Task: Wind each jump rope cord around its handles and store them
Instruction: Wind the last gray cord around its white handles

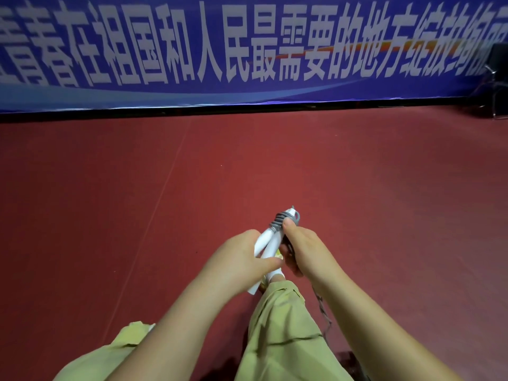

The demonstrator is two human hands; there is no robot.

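The left hand (pixel 242 259) grips two white jump rope handles (pixel 268 243) held side by side above the red floor (pixel 110 202) — grey cord (pixel 281 219) coils tightly around their upper ends. The right hand (pixel 305 251) pinches the coils — loose cord trails below its wrist.

Both bare forearms reach forward and converge, the left hand (pixel 242 259) and right hand (pixel 303 250) curled in grips side by side.

Blue banner (pixel 247 50): "青春在祖国和人民最需要的地方绽放"
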